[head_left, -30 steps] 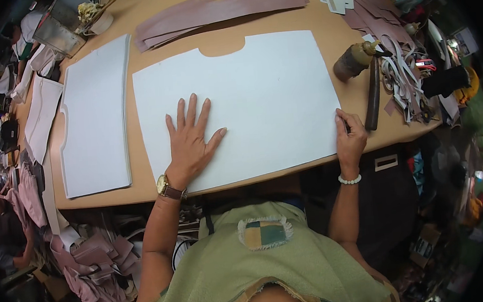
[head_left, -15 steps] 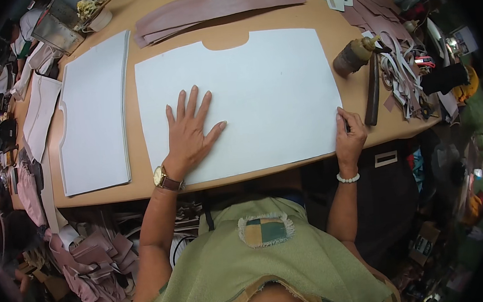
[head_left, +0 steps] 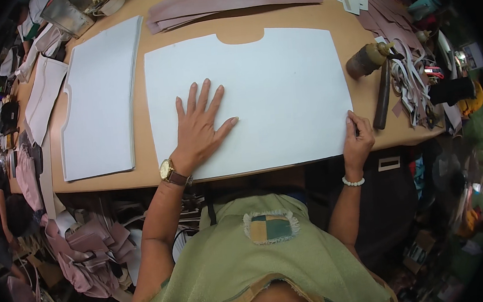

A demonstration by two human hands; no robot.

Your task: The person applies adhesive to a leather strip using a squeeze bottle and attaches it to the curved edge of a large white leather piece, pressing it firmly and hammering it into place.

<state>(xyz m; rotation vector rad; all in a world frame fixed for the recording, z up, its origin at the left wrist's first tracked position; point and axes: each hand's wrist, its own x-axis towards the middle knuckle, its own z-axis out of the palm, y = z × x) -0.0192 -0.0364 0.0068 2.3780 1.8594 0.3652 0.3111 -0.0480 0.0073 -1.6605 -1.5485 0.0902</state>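
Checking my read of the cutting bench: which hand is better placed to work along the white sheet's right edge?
Right. The right hand already sits at the white sheet's right edge; the left hand lies flat mid-sheet, pinning it.

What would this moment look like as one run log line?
left hand: flat, fingers spread on white sheet | right hand: at sheet's right edge, pinching a small tool | stack of sheets: left of it | hammer: right, untouched
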